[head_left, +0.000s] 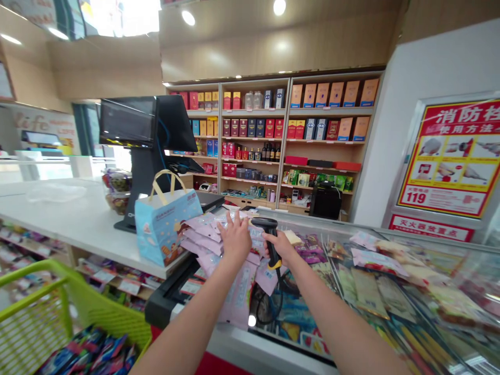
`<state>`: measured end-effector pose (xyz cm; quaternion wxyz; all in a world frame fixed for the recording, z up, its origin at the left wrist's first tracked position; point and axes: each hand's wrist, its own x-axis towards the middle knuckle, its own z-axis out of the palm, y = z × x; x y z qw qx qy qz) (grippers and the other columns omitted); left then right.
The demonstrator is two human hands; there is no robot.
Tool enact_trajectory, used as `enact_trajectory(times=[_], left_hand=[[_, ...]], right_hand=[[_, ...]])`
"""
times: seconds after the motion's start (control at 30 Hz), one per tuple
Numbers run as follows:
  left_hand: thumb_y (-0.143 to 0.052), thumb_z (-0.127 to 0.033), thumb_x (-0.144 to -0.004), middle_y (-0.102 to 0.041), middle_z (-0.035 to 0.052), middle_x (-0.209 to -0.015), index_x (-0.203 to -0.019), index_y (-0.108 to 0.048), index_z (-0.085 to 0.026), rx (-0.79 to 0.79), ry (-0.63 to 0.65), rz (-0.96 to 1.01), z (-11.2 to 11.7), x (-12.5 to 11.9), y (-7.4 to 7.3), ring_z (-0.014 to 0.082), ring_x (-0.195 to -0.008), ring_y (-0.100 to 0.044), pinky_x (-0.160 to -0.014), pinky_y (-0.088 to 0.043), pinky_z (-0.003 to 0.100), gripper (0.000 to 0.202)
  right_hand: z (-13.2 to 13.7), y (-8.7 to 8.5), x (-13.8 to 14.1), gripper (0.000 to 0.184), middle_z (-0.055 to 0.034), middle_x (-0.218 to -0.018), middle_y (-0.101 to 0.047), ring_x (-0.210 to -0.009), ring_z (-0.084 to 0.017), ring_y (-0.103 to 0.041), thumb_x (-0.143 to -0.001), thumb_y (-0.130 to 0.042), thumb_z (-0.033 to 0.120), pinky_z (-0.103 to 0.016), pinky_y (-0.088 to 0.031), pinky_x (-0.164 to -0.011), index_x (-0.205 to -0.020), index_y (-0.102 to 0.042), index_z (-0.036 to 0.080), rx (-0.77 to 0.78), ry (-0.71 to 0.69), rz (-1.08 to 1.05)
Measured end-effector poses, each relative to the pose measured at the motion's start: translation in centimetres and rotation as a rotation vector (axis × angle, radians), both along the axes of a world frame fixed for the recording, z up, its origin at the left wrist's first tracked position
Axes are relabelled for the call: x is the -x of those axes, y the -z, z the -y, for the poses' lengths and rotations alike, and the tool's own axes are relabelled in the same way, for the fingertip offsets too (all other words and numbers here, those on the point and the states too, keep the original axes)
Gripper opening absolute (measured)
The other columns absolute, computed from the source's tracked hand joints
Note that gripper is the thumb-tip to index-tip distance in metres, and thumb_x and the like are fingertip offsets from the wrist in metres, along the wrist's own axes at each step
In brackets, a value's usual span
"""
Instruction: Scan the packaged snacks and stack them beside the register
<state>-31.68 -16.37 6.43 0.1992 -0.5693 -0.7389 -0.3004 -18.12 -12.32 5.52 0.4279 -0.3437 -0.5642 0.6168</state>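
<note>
"At a shop freezer (265, 348), a right hand (282, 249) gripped a scanner (270, 228) beside heaped packets (201, 234). How did the left hand (236, 237) stand?"

"Its fingers were spread over the heap; whether they pressed down could not be told. The right hand's fingers were wrapped around the scanner's handle."

"What threatened to go wrong?"

"A slide, most likely: the packets overlapped loosely, so a careless push could have sent some over the freezer's front edge. The cable (280, 298), looped below the handle, might also have caught on a packet."

"Which way did the scanner point?"

"Its nose faced left, towards the left hand, above the heap's right side. Its handle, the long axis, ran nearly upright, foot slightly to the right. The bag (166, 226) stood just beyond the heap."
</note>
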Motion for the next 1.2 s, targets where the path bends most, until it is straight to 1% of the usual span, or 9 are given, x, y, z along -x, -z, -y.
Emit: enact_trajectory(times=[0.1, 0.17, 0.27, 0.37, 0.5, 0.67, 0.9, 1.07, 1.2], left_hand=[[-0.054, -0.030, -0.086, -0.027, 0.0113, -0.159, -0.138, -0.054, -0.026, 0.083, 0.087, -0.030, 0.4, -4.0, 2.1, 0.0406, -0.147, -0.010, -0.110, -0.004, 0.072, 0.052], [-0.058, -0.038, -0.084, -0.025, 0.0121, -0.159, -0.141, -0.050, -0.027, 0.124, 0.124, -0.017, -0.1, -5.8, 3.5, 0.0438, -0.147, -0.008, -0.107, -0.004, 0.076, 0.058], [-0.066, -0.042, -0.078, -0.027, 0.0142, -0.158, -0.143, -0.048, -0.028, 0.190, 0.134, -0.003, -2.0, -6.4, 5.0, 0.0469, -0.146, -0.007, -0.105, -0.004, 0.078, 0.069], [-0.071, -0.036, -0.073, -0.026, 0.0142, -0.159, -0.138, -0.053, -0.028, 0.212, 0.129, -0.034, -4.2, -5.6, 5.6, 0.0480, -0.145, -0.005, -0.104, -0.002, 0.079, 0.069], [-0.072, -0.031, -0.070, -0.025, 0.0136, -0.159, -0.132, -0.059, -0.028, 0.197, 0.125, -0.065, -6.7, -4.5, 5.6, 0.0499, -0.145, -0.003, -0.103, -0.004, 0.079, 0.063], [-0.068, -0.031, -0.075, -0.030, 0.0125, -0.158, -0.130, -0.061, -0.030, 0.167, 0.103, -0.107, -8.9, -4.0, 5.5, 0.0495, -0.145, -0.007, -0.103, -0.005, 0.079, 0.056], [-0.065, -0.030, -0.077, -0.035, 0.0140, -0.155, -0.124, -0.064, -0.027, 0.121, 0.132, 0.010, -10.0, -4.2, 4.9, 0.0504, -0.144, -0.004, -0.101, -0.006, 0.081, 0.048], [-0.061, -0.037, -0.082, -0.037, 0.0140, -0.153, -0.129, -0.061, -0.027, 0.121, 0.123, -0.108, -9.2, -6.3, 3.8, 0.0486, -0.144, -0.013, -0.100, -0.003, 0.082, 0.048], [-0.057, -0.036, -0.086, -0.038, 0.0167, -0.153, -0.127, -0.062, -0.022, 0.145, 0.207, -0.179, -8.8, -10.2, 3.2, 0.0456, -0.145, -0.016, -0.103, -0.006, 0.079, 0.044]], right_hand=[[-0.5, 0.4, -2.7, 0.031, 0.0053, -0.046, -0.054, -0.037, -0.010, -0.048, -0.065, -0.074, 0.039, -0.023, -0.041, -0.037, -0.069, -0.050, 0.019, -0.019, 0.056, -0.002], [-0.9, 0.9, -4.7, 0.030, 0.0045, -0.046, -0.053, -0.036, -0.010, -0.047, -0.066, -0.073, 0.039, -0.023, -0.041, -0.036, -0.066, -0.051, 0.019, -0.019, 0.107, 0.008], [-1.6, 1.8, -7.8, 0.029, 0.0028, -0.045, -0.053, -0.036, -0.010, -0.047, -0.069, -0.070, 0.038, -0.023, -0.040, -0.036, -0.061, -0.050, 0.019, 0.000, 0.180, 0.023], [-2.0, 2.8, -10.6, 0.027, 0.0025, -0.045, -0.054, -0.036, -0.010, -0.047, -0.070, -0.069, 0.037, -0.023, -0.039, -0.036, -0.062, -0.051, 0.019, 0.022, 0.239, 0.016], [-2.1, 3.7, -13.9, 0.028, 0.0043, -0.044, -0.052, -0.035, -0.010, -0.047, -0.067, -0.072, 0.037, -0.022, -0.039, -0.035, -0.064, -0.050, 0.020, 0.058, 0.288, 0.009], [-1.7, 4.4, -17.6, 0.033, 0.0049, -0.044, -0.051, -0.035, -0.009, -0.047, -0.065, -0.073, 0.040, -0.022, -0.040, -0.036, -0.062, -0.047, 0.020, 0.087, 0.353, 0.048], [-0.8, 4.4, -21.6, 0.030, 0.0056, -0.047, -0.053, -0.037, -0.010, -0.046, -0.066, -0.074, 0.038, -0.023, -0.039, -0.036, -0.071, -0.050, 0.021, 0.063, 0.436, 0.036], [-0.6, 4.5, -24.4, 0.029, 0.0048, -0.048, -0.052, -0.038, -0.010, -0.047, -0.068, -0.073, 0.037, -0.023, -0.040, -0.038, -0.069, -0.050, 0.020, 0.047, 0.474, 0.019], [-0.7, 5.0, -27.0, 0.030, 0.0048, -0.049, -0.052, -0.038, -0.010, -0.047, -0.068, -0.072, 0.040, -0.023, -0.041, -0.038, -0.067, -0.050, 0.020, 0.028, 0.509, -0.002]])
